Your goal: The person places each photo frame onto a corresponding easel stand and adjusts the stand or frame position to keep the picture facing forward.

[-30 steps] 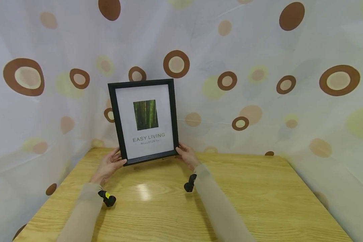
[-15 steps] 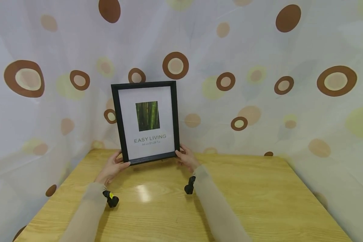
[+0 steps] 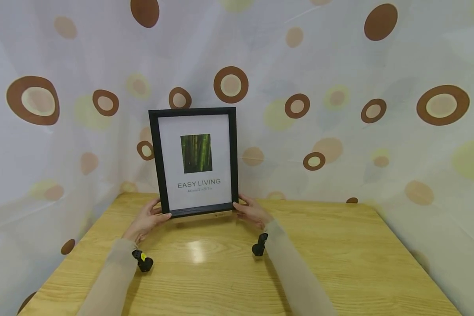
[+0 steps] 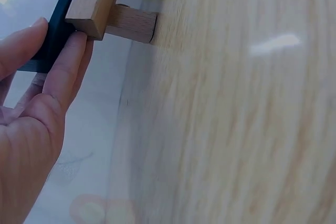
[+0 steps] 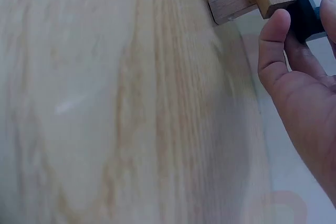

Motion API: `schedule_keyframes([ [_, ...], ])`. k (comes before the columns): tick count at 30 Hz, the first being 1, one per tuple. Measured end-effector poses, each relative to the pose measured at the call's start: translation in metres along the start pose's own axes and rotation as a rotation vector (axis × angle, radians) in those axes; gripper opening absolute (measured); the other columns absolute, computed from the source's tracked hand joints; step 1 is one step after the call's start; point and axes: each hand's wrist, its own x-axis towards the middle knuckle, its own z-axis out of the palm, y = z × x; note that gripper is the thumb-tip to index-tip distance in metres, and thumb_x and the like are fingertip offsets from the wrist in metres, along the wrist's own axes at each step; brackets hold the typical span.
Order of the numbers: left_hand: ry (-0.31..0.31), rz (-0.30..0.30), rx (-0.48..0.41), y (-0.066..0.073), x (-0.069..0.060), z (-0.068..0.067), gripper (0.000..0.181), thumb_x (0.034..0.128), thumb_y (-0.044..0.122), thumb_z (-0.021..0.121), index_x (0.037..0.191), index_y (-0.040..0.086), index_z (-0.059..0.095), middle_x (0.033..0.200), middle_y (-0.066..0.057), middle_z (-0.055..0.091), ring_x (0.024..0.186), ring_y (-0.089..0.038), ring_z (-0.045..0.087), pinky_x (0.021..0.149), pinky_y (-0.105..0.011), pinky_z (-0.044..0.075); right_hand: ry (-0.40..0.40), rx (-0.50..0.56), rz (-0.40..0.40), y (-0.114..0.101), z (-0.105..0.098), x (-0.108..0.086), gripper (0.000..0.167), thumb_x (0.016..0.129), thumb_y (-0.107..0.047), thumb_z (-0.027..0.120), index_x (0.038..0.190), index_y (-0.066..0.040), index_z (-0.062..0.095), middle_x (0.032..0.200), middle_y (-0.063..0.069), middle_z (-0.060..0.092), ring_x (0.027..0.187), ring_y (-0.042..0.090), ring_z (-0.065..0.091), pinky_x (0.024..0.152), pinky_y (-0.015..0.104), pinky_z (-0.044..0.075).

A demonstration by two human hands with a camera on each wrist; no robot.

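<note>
A black picture frame [image 3: 195, 193] stands near the back of the table, leaning slightly left, with a green bamboo print and "EASY LIVING" on its white sheet. My left hand [image 3: 145, 222] grips its lower left corner, thumb in front. At the lower right corner my right hand [image 3: 254, 213] holds it the same way. Just under the bottom edge shows a wooden stand [image 3: 223, 214]. The left wrist view has the stand's bar [image 4: 95, 3] beside my fingertips and its foot [image 4: 134, 23] on the table; another foot [image 5: 233, 1] appears in the right wrist view.
The light wooden table [image 3: 339, 259] reaches back to a pale curtain [image 3: 339, 57] with brown and beige spots, which also hangs at both sides. Small black wrist cameras [image 3: 144, 261] sit on both wrists.
The picture frame has shifted a little right and down and become more upright, both hands going with it. More of the wooden stand's front now shows beneath its bottom edge.
</note>
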Motion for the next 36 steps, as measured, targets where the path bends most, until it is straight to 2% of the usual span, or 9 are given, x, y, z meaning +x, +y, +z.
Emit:
schedule_keyframes([
  [3, -0.008, 0.007, 0.004, 0.000, 0.000, 0.001, 0.077, 0.0903, -0.005, 0.065, 0.155, 0.004, 0.024, 0.136, -0.029, 0.049, 0.101, -0.009, 0.062, 0.089, -0.030, 0.057, -0.030, 0.007, 0.006, 0.001, -0.004, -0.003, 0.066, 0.103, -0.012, 0.050, 0.158, -0.009, 0.013, 0.154, 0.027, 0.032, 0.106, 0.015, 0.062, 0.106, 0.043, 0.046],
  [8, -0.020, 0.014, 0.026, 0.000, 0.001, 0.006, 0.078, 0.0894, -0.003, 0.066, 0.155, 0.003, 0.023, 0.135, -0.029, 0.051, 0.101, -0.010, 0.063, 0.088, -0.030, 0.057, -0.034, 0.016, 0.009, 0.002, -0.011, -0.009, 0.068, 0.103, -0.011, 0.050, 0.157, -0.002, 0.008, 0.155, 0.031, 0.025, 0.119, 0.028, 0.056, 0.112, 0.049, 0.039],
  [14, -0.026, 0.006, -0.007, 0.000, 0.000, 0.012, 0.079, 0.0892, -0.006, 0.065, 0.155, 0.003, 0.022, 0.137, -0.035, 0.047, 0.101, -0.017, 0.065, 0.090, -0.044, 0.057, -0.064, -0.024, -0.003, 0.002, -0.021, -0.014, 0.067, 0.103, -0.012, 0.050, 0.156, 0.000, 0.011, 0.151, 0.032, 0.034, 0.123, 0.032, 0.057, 0.112, 0.047, 0.040],
  [19, -0.018, -0.014, 0.027, 0.002, -0.003, 0.018, 0.080, 0.0897, -0.003, 0.067, 0.155, 0.002, 0.021, 0.140, -0.036, 0.044, 0.104, -0.016, 0.064, 0.088, -0.035, 0.058, -0.125, 0.040, 0.004, 0.000, -0.030, -0.022, 0.063, 0.103, -0.010, 0.049, 0.156, 0.000, 0.015, 0.152, 0.032, 0.031, 0.127, 0.034, 0.054, 0.112, 0.046, 0.039],
  [23, -0.020, -0.021, 0.027, 0.004, -0.005, 0.023, 0.080, 0.0893, -0.001, 0.068, 0.155, 0.003, 0.022, 0.140, -0.035, 0.046, 0.104, -0.016, 0.064, 0.087, -0.032, 0.058, -0.165, 0.089, 0.015, 0.000, -0.036, -0.027, 0.062, 0.103, -0.007, 0.048, 0.156, 0.000, 0.017, 0.153, 0.031, 0.030, 0.124, 0.028, 0.057, 0.110, 0.043, 0.041],
  [28, -0.030, -0.021, 0.021, 0.005, -0.007, 0.026, 0.080, 0.0899, -0.001, 0.067, 0.155, 0.005, 0.022, 0.141, -0.033, 0.046, 0.107, -0.019, 0.063, 0.089, -0.035, 0.058, -0.147, 0.092, 0.035, -0.001, -0.039, -0.030, 0.064, 0.103, -0.009, 0.050, 0.156, -0.001, 0.015, 0.152, 0.030, 0.031, 0.113, 0.019, 0.065, 0.103, 0.035, 0.048],
  [36, -0.026, -0.049, 0.027, 0.004, -0.005, 0.028, 0.082, 0.0893, 0.001, 0.069, 0.156, 0.007, 0.022, 0.144, -0.031, 0.044, 0.115, -0.025, 0.060, 0.091, -0.034, 0.057, -0.170, 0.138, 0.011, 0.002, -0.040, -0.031, 0.062, 0.103, -0.007, 0.049, 0.156, -0.001, 0.017, 0.151, 0.029, 0.034, 0.114, 0.019, 0.065, 0.103, 0.035, 0.047],
])
